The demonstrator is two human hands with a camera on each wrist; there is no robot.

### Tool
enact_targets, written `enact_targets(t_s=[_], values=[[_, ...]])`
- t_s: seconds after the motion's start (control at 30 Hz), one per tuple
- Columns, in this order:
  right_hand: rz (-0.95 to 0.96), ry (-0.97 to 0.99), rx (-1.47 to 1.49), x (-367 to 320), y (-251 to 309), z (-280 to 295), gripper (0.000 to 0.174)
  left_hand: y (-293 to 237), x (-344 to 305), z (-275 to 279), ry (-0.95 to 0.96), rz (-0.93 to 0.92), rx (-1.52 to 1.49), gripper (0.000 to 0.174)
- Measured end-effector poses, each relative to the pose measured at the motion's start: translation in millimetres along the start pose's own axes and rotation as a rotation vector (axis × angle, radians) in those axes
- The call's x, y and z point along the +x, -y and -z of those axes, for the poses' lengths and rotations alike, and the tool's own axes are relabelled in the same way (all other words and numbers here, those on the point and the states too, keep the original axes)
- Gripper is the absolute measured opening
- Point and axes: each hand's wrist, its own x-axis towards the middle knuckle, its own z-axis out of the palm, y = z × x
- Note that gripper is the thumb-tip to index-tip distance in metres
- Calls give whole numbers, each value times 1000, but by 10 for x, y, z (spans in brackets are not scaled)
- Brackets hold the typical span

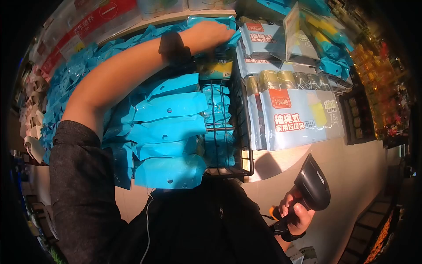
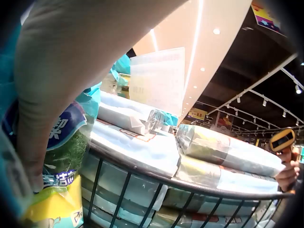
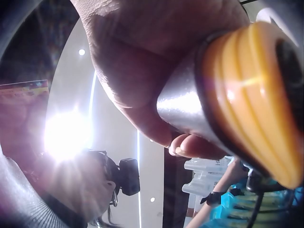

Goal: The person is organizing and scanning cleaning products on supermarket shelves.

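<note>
1. Green-and-yellow packet (image 2: 64, 164): we see it next to the wire basket (image 1: 247, 132), toward the far end in the head view.
2. Our left hand (image 1: 213, 36) reaches across the blue packets (image 1: 169, 127) to that far end; in the left wrist view one of its digits lies over the green-and-yellow packet's front. We cannot tell whether its fingers close on anything, since most of them are hidden.
3. Our right hand (image 1: 298, 214) grips the handle of a black scanner (image 1: 314, 187), fingers and thumb wrapped round it, well apart from the left hand.
4. We have the blue packets lined up in a row on the basket's left side, nearest our body.
5. Just right of the basket, we see stacked pale-blue printed packs (image 1: 303, 121).
6. Above these packs, we find a card (image 2: 159, 76) standing upright.
</note>
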Motion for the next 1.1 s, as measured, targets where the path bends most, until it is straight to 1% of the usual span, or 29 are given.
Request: enact_targets(t_s=[0.03,0.07,0.1,0.17,0.2,0.23,0.27,0.3,0.33,0.37,0.4,0.43,0.47,0.5,0.53,0.57,0.63,0.67,0.73,0.77,0.83,0.87,0.9,0.97,1.0,1.03,1.1], values=[[25,0,4,8,10,-6,39,2,19,48,-151,-45,30,84],[1,6,10,4,35,-10,40,-3,28,90,-110,3,25,87],[-39,9,16,-24,37,-8,41,-31,18,56,-110,3,25,87],[-8,26,15,-39,30,18,48,9,81,107,2,98,-89,86],[-22,23,15,-103,16,38,48,-10,59,163,-2,87,-66,72],[-2,48,11,-54,32,50,47,49,89,328,-36,104,-40,72],[-6,38,12,-77,58,39,45,62,111,457,-27,150,-108,62],[-56,28,20,-104,57,66,42,43,124,542,-2,187,-188,53],[-37,30,17,-69,62,82,41,120,168,891,-66,255,-169,42],[-36,17,16,-94,77,79,40,128,135,1115,-218,252,-189,39],[-53,6,30,-111,75,79,40,169,176,1203,-311,246,-178,35],[-30,19,30,-82,94,71,40,217,253,1374,-427,241,-151,34],[-46,1,39,-107,116,45,39,217,299,1502,-434,237,-145,34],[-71,-19,45,-129,119,36,39,191,338,1591,-576,140,-189,46],[-74,5,32,-124,114,58,37,165,413,1707,-730,32,-223,59],[-65,5,34,-132,127,70,37,146,522,1734,-736,26,-219,59],[-69,45,-8,-124,138,94,36,99,750,1725,-856,16,24,71],[-62,45,-9,-135,147,86,36,69,821,1752,-862,14,26,71],[-46,22,3,-145,164,59,36,3,911,1801,-637,97,276,81],[-39,21,-1,-158,163,82,36,-10,953,1813,-645,98,275,81],[-57,4,-3,-201,143,148,34,54,1107,1780,-375,189,335,87],[-78,-3,5,-215,155,173,33,432,1462,1356,-716,46,359,70],[-71,-12,9,-232,141,201,33,396,1507,1382,-722,36,357,70],[-50,-95,69,-263,109,207,31,378,1494,1410,-542,40,278,47],[-54,-100,77,-273,114,210,30,321,1449,1369,-749,-56,401,32],[-54,-100,77,-256,122,215,30,283,1442,1402,-748,-56,401,32],[-80,-77,43,-275,147,216,30,180,1419,1470,-686,71,353,30]])
